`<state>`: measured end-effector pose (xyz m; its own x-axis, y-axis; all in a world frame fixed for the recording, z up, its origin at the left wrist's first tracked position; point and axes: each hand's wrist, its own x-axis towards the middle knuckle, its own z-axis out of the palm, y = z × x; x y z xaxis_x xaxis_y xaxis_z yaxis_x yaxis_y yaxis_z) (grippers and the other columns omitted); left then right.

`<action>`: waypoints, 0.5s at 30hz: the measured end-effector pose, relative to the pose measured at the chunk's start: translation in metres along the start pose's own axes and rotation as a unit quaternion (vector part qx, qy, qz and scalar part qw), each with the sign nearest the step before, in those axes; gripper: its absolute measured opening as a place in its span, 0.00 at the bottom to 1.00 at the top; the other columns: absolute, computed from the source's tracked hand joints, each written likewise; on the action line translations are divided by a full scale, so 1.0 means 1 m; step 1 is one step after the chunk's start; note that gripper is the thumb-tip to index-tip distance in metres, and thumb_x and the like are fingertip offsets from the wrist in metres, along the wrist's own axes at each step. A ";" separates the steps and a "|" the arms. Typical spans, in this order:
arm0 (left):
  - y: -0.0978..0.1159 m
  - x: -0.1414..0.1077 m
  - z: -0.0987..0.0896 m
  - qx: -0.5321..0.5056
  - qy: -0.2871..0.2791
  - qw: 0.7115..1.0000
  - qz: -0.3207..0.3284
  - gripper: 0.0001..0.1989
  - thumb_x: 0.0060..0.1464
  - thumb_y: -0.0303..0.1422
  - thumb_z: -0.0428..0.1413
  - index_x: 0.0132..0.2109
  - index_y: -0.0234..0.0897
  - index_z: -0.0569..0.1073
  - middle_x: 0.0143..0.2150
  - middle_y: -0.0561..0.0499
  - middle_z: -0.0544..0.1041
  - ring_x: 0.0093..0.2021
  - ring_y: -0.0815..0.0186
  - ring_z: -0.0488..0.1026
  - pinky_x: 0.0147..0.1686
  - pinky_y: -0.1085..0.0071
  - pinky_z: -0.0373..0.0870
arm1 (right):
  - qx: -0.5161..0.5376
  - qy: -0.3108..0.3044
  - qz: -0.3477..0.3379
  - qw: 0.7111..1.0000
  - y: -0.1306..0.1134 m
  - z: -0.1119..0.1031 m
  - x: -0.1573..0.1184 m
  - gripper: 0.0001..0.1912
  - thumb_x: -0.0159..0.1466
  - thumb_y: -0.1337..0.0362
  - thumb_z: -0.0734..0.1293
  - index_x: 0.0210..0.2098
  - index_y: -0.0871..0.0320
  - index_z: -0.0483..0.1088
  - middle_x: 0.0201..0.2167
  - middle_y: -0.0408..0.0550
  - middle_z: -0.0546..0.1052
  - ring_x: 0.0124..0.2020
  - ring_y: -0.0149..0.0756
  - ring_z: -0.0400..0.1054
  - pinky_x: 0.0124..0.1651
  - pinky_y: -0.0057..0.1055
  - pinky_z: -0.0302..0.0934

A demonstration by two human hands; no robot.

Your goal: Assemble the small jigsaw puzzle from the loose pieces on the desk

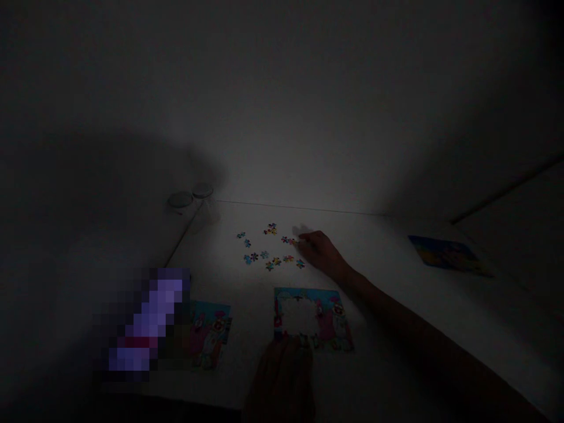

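Dim light falls on a white table (247, 329) with a partly filled jigsaw puzzle (332, 320), its middle-left part bare. My left hand (282, 376) rests at the puzzle's lower left edge; its fingers are dark and what they hold, if anything, is hidden. Farther back, my right hand (315, 247) has its fingertips together beside a loose piece (293, 241); whether a piece is between them is too dark to tell. Several loose pieces (277, 261) lie spread to the left of my right hand.
A second colourful picture (209, 335) lies at the left, next to a pixelated bright purple area (154, 317). Two clear round-topped containers (202, 191) stand at the back left corner. A blue and yellow sheet (449, 256) lies at the right. A wall rises behind.
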<state>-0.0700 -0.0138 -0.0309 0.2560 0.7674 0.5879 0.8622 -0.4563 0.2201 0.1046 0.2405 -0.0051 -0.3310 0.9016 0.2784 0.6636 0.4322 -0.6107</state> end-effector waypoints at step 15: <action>0.004 -0.003 0.003 -0.012 0.005 1.000 -0.009 0.19 0.61 0.30 0.47 0.57 0.38 0.72 0.54 0.45 0.75 0.56 0.56 0.69 0.54 0.57 0.72 | -0.062 -0.030 -0.106 0.992 0.011 0.008 0.013 0.11 0.66 0.64 0.62 0.41 0.55 0.77 0.40 0.54 0.78 0.47 0.46 0.67 0.52 0.44 0.60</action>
<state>-0.0655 -0.0165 -0.0337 0.2361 0.7705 0.5921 0.8555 -0.4538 0.2494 0.1022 0.2565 -0.0139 -0.5081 0.7896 0.3441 0.6510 0.6137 -0.4468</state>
